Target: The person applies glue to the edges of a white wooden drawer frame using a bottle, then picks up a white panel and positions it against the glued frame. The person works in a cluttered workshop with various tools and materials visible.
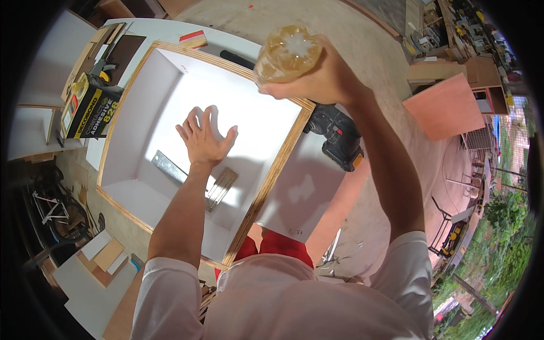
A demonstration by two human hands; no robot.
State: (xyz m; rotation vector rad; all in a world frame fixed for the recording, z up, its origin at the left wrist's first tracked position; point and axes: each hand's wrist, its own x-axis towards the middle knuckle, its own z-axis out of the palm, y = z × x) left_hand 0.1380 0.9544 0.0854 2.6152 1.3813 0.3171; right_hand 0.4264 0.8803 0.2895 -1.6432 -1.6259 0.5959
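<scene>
My left hand (205,137) rests with its fingers spread on the white inside of an open plywood box (271,182). My right hand (331,73) is wrapped round a clear plastic bottle (288,52) with a yellowish tint, held above the box's far right corner. The bottle's base faces up toward me; its neck is hidden. Beside my left wrist, a flat grey metal strip (169,165) lies in the box. A bundle of narrow, slatted pieces (221,186) lies on the other side of my forearm; I cannot tell what they are.
A black cordless power tool (339,136) stands against the box's right side. To the left is a black and yellow container (97,110). A red and yellow block (193,39) lies behind the box. Boards (445,107) lean at the right; cut panels (107,258) lie at the lower left.
</scene>
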